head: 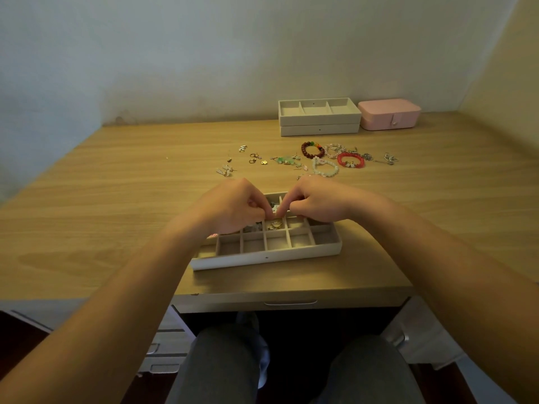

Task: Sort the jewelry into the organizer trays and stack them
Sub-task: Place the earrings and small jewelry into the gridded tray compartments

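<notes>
Seen from above, a pale wooden surface [116, 199] runs from left to right, with the person's two bare forearms reaching forward over it. At the middle left, the left hand [233, 205] is curled, its fingertips turned inward over a shallow cream organizer tray [267, 256] that lies near the front edge of the surface and is divided into many small square compartments. Just right of it, the right hand [312, 199] is curled the same way, and the fingertips of both hands meet above the tray's middle compartments, where they appear to pinch a small piece [274, 211] of jewelry between them; it is too tiny to make out. One compartment just below the fingertips holds gold rings [275, 224]. Farther back, the rest of the jewelry lies loose on the surface: scattered earrings [253, 158] to the left, then a brown bead bracelet [312, 150], a white bracelet [325, 167], a red bracelet [351, 160] and some silver pieces [389, 158]. Against the wall behind them stand two stacked trays [319, 118], and touching their right side sits a closed pink box [389, 113].
</notes>
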A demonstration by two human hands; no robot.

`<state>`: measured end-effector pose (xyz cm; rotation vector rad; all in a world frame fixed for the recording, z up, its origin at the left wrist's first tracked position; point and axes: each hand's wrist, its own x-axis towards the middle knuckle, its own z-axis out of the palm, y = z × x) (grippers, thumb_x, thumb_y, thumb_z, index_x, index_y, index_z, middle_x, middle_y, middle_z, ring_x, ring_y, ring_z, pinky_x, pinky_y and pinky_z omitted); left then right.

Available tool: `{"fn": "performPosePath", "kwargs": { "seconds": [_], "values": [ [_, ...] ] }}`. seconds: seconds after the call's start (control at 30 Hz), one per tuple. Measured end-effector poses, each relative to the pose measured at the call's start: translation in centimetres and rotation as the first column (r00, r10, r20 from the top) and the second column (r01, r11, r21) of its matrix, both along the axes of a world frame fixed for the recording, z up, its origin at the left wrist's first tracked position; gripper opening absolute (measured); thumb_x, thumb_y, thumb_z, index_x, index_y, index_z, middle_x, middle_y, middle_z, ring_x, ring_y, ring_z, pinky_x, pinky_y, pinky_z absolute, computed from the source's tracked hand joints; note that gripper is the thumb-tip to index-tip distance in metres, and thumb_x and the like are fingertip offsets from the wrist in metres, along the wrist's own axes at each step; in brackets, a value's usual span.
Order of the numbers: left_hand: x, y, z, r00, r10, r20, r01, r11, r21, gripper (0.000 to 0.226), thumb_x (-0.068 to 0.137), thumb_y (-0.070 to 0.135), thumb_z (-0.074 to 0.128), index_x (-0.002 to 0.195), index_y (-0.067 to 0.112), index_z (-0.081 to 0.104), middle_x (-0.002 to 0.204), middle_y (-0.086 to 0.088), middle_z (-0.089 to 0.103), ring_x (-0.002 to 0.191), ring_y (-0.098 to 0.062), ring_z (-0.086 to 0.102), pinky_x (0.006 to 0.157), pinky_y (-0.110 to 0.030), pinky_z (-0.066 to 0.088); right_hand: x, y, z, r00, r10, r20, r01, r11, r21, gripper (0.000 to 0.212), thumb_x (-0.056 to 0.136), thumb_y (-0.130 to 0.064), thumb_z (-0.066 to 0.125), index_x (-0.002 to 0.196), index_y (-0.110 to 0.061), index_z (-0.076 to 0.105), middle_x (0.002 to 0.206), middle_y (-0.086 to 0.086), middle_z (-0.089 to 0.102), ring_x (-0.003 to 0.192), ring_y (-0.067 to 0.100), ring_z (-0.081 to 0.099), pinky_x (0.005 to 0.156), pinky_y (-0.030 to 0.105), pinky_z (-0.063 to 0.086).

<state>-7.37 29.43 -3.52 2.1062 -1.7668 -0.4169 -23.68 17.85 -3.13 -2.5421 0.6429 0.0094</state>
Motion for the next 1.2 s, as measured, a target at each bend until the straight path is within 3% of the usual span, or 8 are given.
{"fn": "performPosePath", "kwargs": {
  "seconds": [0.13,0.33,0.47,0.57,0.7,0.97,1.13,1.2],
  "values": [
    [-0.1,0.1,0.0,1.0,-0.002,-0.001,0.002,1.0,0.003,0.02,0.089,0.02,0.067,0.086,0.034,0.081,0.08,0.006,0.069,0.07,-0.008,0.054,0.064,-0.027,0.045,0.3,0.2,-0.1,0.998,0.032,-0.046,-0.034,0.998,-0.048,0.035,0.101,-0.015,0.05,0.117,-0.029,0.077,0.077,-0.029,0.058,0.061,-0.018,0.053,0.052,0.003,0.036],
    [0.2,0.5,0.1,0.998,0.012,-0.054,-0.013,1.0,-0.023,0.025,0.088,0.018,0.065,0.076,0.037,0.077,0.084,0.0,0.072,0.076,-0.018,0.059,0.069,-0.032,0.05,0.6,0.5,-0.2,0.999,0.04,-0.025,-0.041,0.999,-0.035,0.031,0.097,-0.018,0.057,0.117,-0.03,0.077,0.084,-0.017,0.068,0.07,0.004,0.059,0.065,0.022,0.051],
    [0.3,0.5,0.0,0.991,0.042,-0.124,-0.052,0.995,-0.08,0.028,0.087,0.017,0.064,0.07,0.036,0.076,0.081,-0.006,0.073,0.061,-0.014,0.053,0.056,-0.028,0.044,1.1,0.3,-0.2,0.998,0.036,0.05,-0.034,0.999,-0.037,0.015,0.094,-0.022,0.068,0.103,-0.025,0.08,0.074,-0.017,0.066,0.064,-0.004,0.056,0.056,0.011,0.04],
    [0.4,0.5,0.1,0.987,0.048,-0.153,-0.064,0.993,-0.099,0.026,0.086,0.016,0.065,0.069,0.034,0.075,0.074,-0.009,0.071,0.05,-0.006,0.041,0.048,-0.023,0.036,1.8,0.5,-0.3,0.999,0.034,0.006,-0.033,0.996,-0.084,0.011,0.092,-0.023,0.073,0.1,-0.023,0.081,0.073,-0.018,0.065,0.066,0.0,0.057,0.058,0.014,0.039],
    [0.4,0.6,0.1,0.982,0.041,-0.186,-0.059,0.994,-0.095,0.025,0.087,0.015,0.066,0.073,0.032,0.076,0.068,0.002,0.068,0.046,-0.001,0.044,0.044,-0.015,0.034,2.5,0.8,-0.4,0.998,0.03,-0.048,-0.035,0.992,-0.12,0.01,0.091,-0.019,0.073,0.098,-0.02,0.08,0.077,-0.014,0.067,0.072,0.004,0.061,0.064,0.022,0.047],
    [0.8,0.7,-0.2,0.979,0.037,-0.2,-0.059,0.993,-0.105,0.023,0.086,0.014,0.066,0.075,0.03,0.077,0.068,0.008,0.067,0.056,0.004,0.052,0.048,-0.011,0.034,2.7,1.1,-0.9,1.0,-0.001,-0.009,0.0,0.991,-0.136,0.009,0.092,-0.023,0.073,0.095,-0.02,0.081,0.081,-0.008,0.073,0.077,0.012,0.067,0.075,0.035,0.061],
    [0.8,0.8,-0.4,0.981,0.021,-0.193,-0.041,0.994,-0.1,0.026,0.088,0.016,0.066,0.072,0.035,0.075,0.067,0.008,0.066,0.059,0.003,0.052,0.051,-0.011,0.034,2.3,0.9,-1.4,0.999,0.005,0.048,0.001,0.993,-0.122,0.016,0.096,-0.029,0.069,0.103,-0.02,0.08,0.085,-0.009,0.073,0.079,0.009,0.065,0.073,0.029,0.058],
    [0.9,0.8,-0.5,0.98,0.014,-0.196,-0.031,0.996,-0.086,0.025,0.088,0.017,0.066,0.072,0.034,0.076,0.069,-0.006,0.068,0.055,-0.004,0.047,0.053,-0.02,0.036,2.0,0.5,-1.2,0.996,-0.011,0.094,0.021,0.994,-0.103,0.017,0.097,-0.03,0.067,0.102,-0.02,0.081,0.081,-0.01,0.071,0.075,0.009,0.064,0.067,0.026,0.052]
  ]
}}
